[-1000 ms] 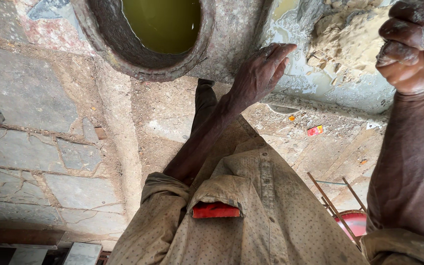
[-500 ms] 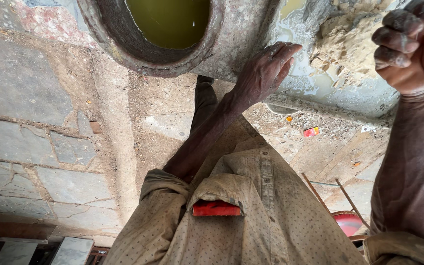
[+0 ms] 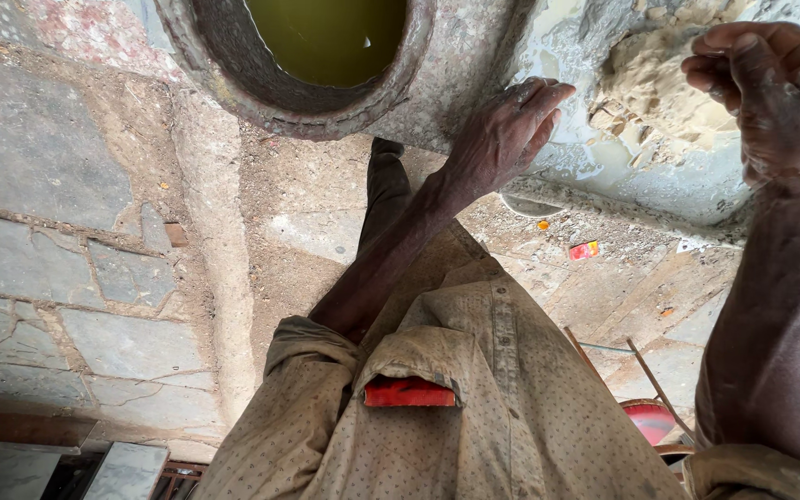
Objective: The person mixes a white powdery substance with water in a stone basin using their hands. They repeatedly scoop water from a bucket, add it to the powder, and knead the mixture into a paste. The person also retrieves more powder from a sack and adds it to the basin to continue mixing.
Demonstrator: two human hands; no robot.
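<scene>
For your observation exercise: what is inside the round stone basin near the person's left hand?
The round stone basin holds murky yellow-green liquid with a small pale speck floating. Its bottom is hidden by the liquid.

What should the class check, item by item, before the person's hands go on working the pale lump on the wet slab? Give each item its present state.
1. Left hand braced flat on the slab's edge: ok.
2. Right hand at the pale lump, fingers curled over it: ok; whether it grips any of it: cannot tell.
3. Slab around the lump wet and smeared: ok.
4. Round basin holds greenish liquid, beside the left hand: ok.
5. Red item in the shirt pocket sits partly out: not ok.
</scene>
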